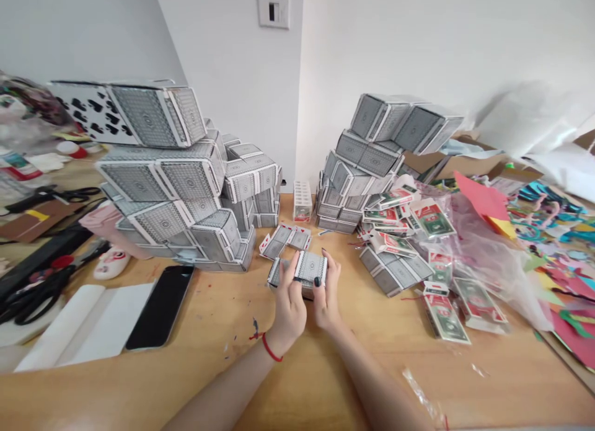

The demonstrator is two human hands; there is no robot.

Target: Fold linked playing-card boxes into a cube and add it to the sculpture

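Both hands meet at the middle of the wooden table [325,381] around a small block made of grey-backed playing cards [304,268]. My left hand [289,307], with a red string at the wrist, grips its left side with curled fingers. My right hand [326,294], with dark nails, holds its right side. A few loose cards [284,240] lie just behind the block.
A tall pile of card blocks [176,183] stands at the left, a second pile [372,158] at the right by the wall. Card packs and boxes [432,263] lie on plastic wrap at right, with coloured paper scraps [558,245]. A black phone [162,306], white paper and scissors [32,294] lie at left.
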